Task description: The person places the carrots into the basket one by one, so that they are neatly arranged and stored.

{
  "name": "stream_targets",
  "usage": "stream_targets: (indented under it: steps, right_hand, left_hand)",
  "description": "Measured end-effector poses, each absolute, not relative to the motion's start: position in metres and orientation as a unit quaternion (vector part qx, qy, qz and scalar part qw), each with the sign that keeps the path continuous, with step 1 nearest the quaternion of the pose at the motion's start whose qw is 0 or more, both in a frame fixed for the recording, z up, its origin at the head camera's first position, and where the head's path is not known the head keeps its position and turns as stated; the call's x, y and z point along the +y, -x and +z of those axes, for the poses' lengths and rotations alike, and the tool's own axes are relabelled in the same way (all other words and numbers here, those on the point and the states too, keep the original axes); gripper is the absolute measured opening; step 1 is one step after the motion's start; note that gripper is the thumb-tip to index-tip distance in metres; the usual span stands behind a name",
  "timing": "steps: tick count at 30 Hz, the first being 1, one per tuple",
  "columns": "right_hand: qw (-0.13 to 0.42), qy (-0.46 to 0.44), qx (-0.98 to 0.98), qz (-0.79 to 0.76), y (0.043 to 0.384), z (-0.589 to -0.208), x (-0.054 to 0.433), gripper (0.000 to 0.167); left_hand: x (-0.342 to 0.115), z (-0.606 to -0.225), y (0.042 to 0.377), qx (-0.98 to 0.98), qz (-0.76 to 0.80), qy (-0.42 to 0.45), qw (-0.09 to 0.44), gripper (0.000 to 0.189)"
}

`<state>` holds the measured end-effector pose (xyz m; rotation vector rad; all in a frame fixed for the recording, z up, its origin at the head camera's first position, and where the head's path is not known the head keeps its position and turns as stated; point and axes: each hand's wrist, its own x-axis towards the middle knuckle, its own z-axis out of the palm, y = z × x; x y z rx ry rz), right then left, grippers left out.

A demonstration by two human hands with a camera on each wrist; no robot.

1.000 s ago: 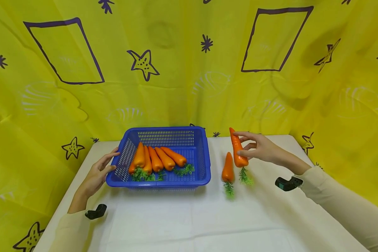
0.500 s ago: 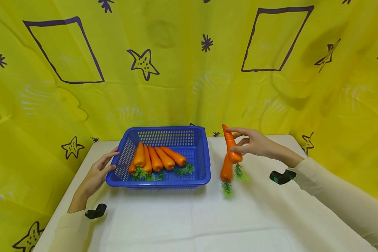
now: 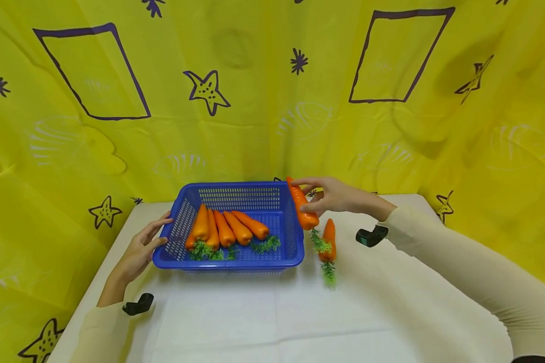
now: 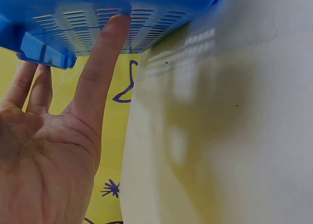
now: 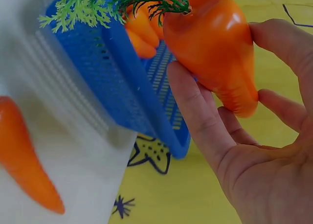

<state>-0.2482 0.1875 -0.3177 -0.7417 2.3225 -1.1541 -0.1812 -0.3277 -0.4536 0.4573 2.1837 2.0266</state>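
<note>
Thumb and fingertips of my right hand (image 3: 333, 194) pinch an orange carrot (image 3: 303, 212) with green feathery leaves, held beside the right rim of a blue plastic basket (image 3: 240, 263). In the right wrist view the carrot (image 5: 210, 43) has its leafy end towards the camera. Fairly straight fingers of my left hand (image 3: 138, 252) touch the basket's left side; the left wrist view has the thumb against its slotted wall (image 4: 161, 21). Several carrots (image 3: 226, 232) lie fanned out in the basket, tips pointing away. Another carrot (image 3: 329, 242) lies on the table right of the basket.
A white cloth covers the table (image 3: 263, 312) in front of and around the basket. Behind and at both sides hangs a yellow curtain (image 3: 254, 131) with starfish drawings. Black wrist devices sit at both sleeves (image 3: 436, 242).
My right hand has carried its carrot leftward, over past the one lying on the table, to the basket's right rim. My left hand and the basket stay in place.
</note>
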Motion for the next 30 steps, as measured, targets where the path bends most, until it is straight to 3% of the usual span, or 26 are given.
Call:
stream_targets:
  steps: [12,30]
  right_hand:
    - [0.25,0.293,0.815,-0.432,0.281,-0.331,0.117,0.073]
    - [0.313,0.304,0.79,-0.431,0.302,-0.359,0.033,0.071]
  left_hand:
    - [-0.328,-0.458,0.185,0.713,0.676,-0.177,0.055,0.049]
    - [-0.331,-0.458,0.186,0.692,0.698,-0.172,0.06,0.048]
